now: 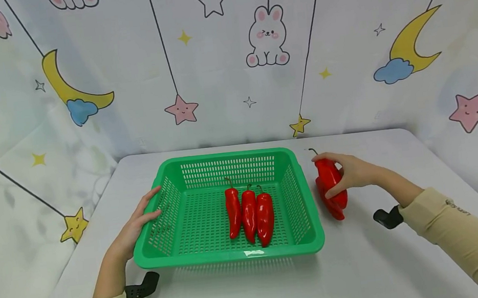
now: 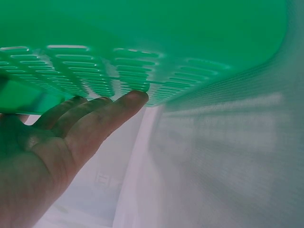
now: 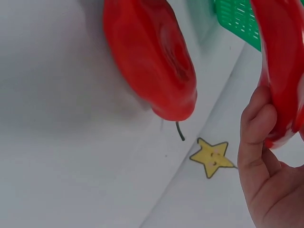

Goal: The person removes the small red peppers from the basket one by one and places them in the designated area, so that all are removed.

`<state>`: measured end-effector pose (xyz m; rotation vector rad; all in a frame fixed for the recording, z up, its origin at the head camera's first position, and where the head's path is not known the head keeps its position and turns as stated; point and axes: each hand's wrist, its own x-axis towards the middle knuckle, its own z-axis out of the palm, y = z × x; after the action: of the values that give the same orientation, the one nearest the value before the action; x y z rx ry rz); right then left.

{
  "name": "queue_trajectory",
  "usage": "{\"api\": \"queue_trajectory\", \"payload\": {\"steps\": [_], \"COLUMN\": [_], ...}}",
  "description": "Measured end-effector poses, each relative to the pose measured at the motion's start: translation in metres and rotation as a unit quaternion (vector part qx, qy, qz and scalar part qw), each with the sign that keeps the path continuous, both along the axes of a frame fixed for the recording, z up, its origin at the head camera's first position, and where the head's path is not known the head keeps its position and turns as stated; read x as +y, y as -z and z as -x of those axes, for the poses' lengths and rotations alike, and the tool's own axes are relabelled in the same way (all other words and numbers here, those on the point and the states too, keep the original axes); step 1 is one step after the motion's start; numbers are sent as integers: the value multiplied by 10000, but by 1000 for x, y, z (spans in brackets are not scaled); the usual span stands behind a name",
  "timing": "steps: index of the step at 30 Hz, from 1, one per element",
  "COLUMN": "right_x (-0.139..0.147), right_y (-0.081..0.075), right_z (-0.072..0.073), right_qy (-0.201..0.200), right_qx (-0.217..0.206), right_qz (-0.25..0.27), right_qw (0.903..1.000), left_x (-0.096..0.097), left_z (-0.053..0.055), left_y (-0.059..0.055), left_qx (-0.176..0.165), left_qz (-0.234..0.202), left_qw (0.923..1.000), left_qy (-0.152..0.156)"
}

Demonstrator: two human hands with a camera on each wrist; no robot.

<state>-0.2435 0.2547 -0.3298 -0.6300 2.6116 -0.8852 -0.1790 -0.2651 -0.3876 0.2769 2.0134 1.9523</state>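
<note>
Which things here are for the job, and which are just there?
Likely for the job: green basket, three red peppers inside it, held red pepper in the right hand, other red pepper beside it.

Just there: cartoon backdrop, black wrist gadgets.

From where I'm standing, the held pepper hides a chunk of the other pepper, and both run off the top in the right wrist view. Sleeve lettering is way too tiny to read tbh.
</note>
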Motion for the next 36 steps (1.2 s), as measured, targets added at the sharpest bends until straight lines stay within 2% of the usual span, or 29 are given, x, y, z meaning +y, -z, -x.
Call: {"api": "queue_trajectory", "payload": {"steps": [19,36], "right_x": [13,27], "right_y": [10,24], "right_z": [1,5], "right_qy": [178,490], "right_qx": [3,-275], "right_qz": [-60,-370], "right_qw": [9998,9977], "left_x": [0,-1], "left_z": [1,0], "left_y": [2,2], "left_qx": [46,37], "left_qz": [88,64], "left_qw": [9999,10000], "left_qy": [-42,-26]}}
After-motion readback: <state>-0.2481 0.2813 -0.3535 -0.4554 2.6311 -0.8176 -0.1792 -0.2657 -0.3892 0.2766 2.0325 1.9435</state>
